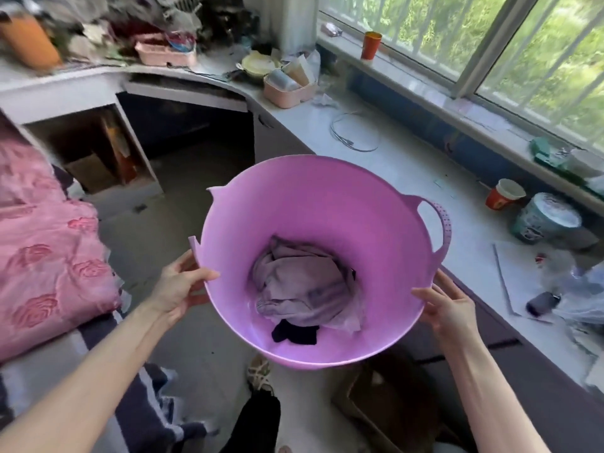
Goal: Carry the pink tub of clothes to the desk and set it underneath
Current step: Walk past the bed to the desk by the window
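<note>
I hold the pink tub [307,204] in the air in front of me, over the floor. Pale lilac clothes [304,286] and a dark piece lie crumpled at its bottom. My left hand [178,287] grips the tub's left rim, thumb inside. On the near right rim my right hand [449,305] is closed, thumb over the edge. One loop handle shows on the right; the left handle looks broken off. The white curved desk [402,158] runs ahead and along the right, with a dark opening [192,138] beneath it straight ahead.
A bed with a pink quilt [45,256] lies to the left. Pink baskets [287,88], cups [505,194], a cable and clutter cover the desk. A cardboard box [91,171] sits in the left cubby. A brown box [392,407] stands on the floor near my shoe [260,371].
</note>
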